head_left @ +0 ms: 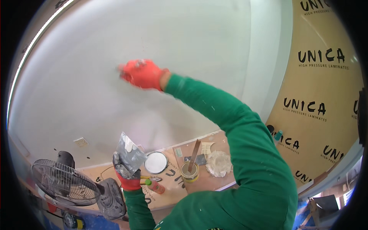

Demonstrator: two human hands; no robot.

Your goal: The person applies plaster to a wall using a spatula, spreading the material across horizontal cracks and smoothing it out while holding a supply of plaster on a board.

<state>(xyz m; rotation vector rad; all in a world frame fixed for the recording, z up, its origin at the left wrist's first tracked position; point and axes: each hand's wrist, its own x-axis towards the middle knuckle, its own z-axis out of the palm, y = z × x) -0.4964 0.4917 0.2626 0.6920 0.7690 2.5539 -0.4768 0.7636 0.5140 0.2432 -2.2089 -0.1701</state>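
Observation:
My right hand (143, 74), in a red glove, is raised in front of the pale wall (184, 34). Its fingers are curled closed. A small greyish shape shows at the fingertips, too blurred to name. Lower down, my left hand (127, 173) wears a red glove with smeared grey fingers and grips a thin grey plate (133, 156). A dab of white paste (130, 146) lies on that plate, which is tilted with a corner pointing up.
A grey fan (65, 182) stands at the left. On the bench (168, 197) are a round white lid (156, 162), a can (190, 176) with a wooden stick (194, 155), crumpled whitish plastic (219, 163), pliers (155, 179) and a red bottle (155, 187). A printed tan panel (306, 84) covers the right side.

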